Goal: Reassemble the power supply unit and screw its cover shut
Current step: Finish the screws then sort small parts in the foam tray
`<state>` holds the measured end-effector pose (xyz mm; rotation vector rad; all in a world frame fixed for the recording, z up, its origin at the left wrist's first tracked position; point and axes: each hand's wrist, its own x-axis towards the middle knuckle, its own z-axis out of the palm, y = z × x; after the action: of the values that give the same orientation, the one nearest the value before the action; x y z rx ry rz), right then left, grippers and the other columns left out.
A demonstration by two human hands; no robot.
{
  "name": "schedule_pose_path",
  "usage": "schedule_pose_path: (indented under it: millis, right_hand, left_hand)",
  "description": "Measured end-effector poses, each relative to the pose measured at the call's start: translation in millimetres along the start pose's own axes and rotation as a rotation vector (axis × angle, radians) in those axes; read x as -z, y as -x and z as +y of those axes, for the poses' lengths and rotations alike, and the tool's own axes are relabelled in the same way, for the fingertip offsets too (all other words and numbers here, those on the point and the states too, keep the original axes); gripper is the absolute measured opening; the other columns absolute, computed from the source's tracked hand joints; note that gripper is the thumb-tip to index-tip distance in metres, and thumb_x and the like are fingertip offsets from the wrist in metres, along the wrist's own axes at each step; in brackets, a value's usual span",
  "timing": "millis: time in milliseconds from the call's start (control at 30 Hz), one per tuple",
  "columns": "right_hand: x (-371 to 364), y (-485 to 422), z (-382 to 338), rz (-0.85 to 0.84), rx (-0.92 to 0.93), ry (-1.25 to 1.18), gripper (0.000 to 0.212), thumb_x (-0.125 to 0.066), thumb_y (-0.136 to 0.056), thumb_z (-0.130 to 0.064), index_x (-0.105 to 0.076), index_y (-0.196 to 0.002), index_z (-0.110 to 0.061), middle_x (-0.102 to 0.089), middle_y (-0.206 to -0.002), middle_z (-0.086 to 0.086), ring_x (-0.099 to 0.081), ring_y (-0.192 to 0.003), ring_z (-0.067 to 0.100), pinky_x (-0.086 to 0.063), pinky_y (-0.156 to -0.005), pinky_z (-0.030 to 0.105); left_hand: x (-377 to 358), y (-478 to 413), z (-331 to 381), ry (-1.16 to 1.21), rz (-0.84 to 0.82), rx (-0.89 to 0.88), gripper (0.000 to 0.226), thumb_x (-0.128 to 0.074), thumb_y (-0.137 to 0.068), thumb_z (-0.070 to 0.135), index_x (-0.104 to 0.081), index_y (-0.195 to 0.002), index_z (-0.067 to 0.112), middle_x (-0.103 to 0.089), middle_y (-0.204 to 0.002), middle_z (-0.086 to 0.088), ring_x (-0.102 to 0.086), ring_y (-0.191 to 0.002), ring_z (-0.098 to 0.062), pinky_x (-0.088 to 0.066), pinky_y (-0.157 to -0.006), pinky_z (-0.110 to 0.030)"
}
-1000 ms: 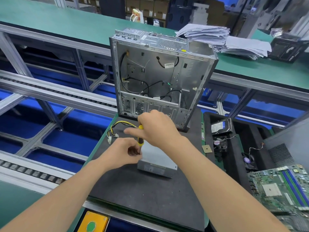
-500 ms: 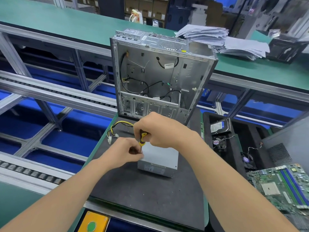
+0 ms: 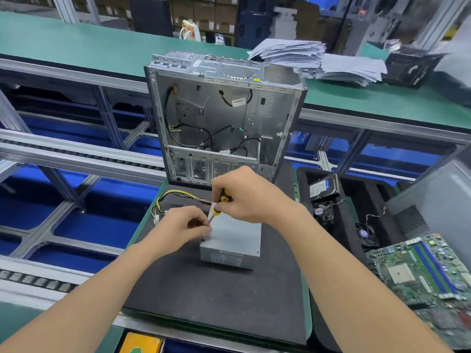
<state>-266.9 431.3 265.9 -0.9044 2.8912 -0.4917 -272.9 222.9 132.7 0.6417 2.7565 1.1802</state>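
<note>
Driving a screw into the power supply [image 3: 234, 240], I judge. My right hand [image 3: 244, 197] grips the screwdriver [image 3: 220, 203]; left fingers [image 3: 197, 222] pinch its shaft. Next: steady pressure.

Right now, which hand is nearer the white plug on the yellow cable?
Left. The left hand is just right of the white plug; the right hand grips the screwdriver farther off, over the power supply.

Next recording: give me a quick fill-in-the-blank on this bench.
1. The right hand grips the screwdriver by its ____.
2. The power supply lies on a black ____.
3. The case stands ____ it.
4. The motherboard lies on the person's ____ side.
Missing: handle; mat; behind; right.
</note>
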Motion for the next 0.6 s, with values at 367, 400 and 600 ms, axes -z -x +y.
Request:
schedule_pose_path:
  millis: [367,400,600]
  right_hand:
    - [-1.7,128.2,149.3,-0.083,-0.413,-0.078,0.008,-0.059,-0.100,-0.019,-0.057,-0.107,-0.022,-0.057,-0.083,-0.012,-0.055,-0.078,0.017,-0.041,-0.066,0.031]
    - [-8.3,145.7,164.5,-0.058,-0.465,-0.114,0.007,-0.059,-0.101,-0.019,-0.057,-0.107,-0.020,-0.056,-0.082,-0.011,-0.053,-0.078,0.019,-0.039,-0.065,0.031]
    - [-69.9,235.4,237.4,0.159,-0.876,-0.240,0.005,-0.050,-0.103,-0.014,-0.052,-0.106,-0.010,-0.062,-0.093,0.009,-0.059,-0.089,0.035,-0.041,-0.070,0.040]
  left_hand:
    - [-98.2,-87.5,129.0,0.649,0.255,0.145,0.009,-0.078,-0.091,0.017,-0.076,-0.099,0.019,-0.075,-0.078,0.004,-0.069,-0.076,-0.008,-0.054,-0.073,-0.021]
    - [-115.5,-92.4,141.4,0.703,0.250,0.171,0.013,-0.076,-0.092,0.018,-0.074,-0.105,0.019,-0.074,-0.078,0.003,-0.069,-0.077,-0.011,-0.056,-0.076,-0.026]
    - [-220.4,-99.4,178.6,0.367,-0.042,0.113,0.007,-0.072,-0.092,0.026,-0.073,-0.099,0.027,-0.073,-0.093,0.009,-0.065,-0.079,0.003,-0.049,-0.075,-0.011]
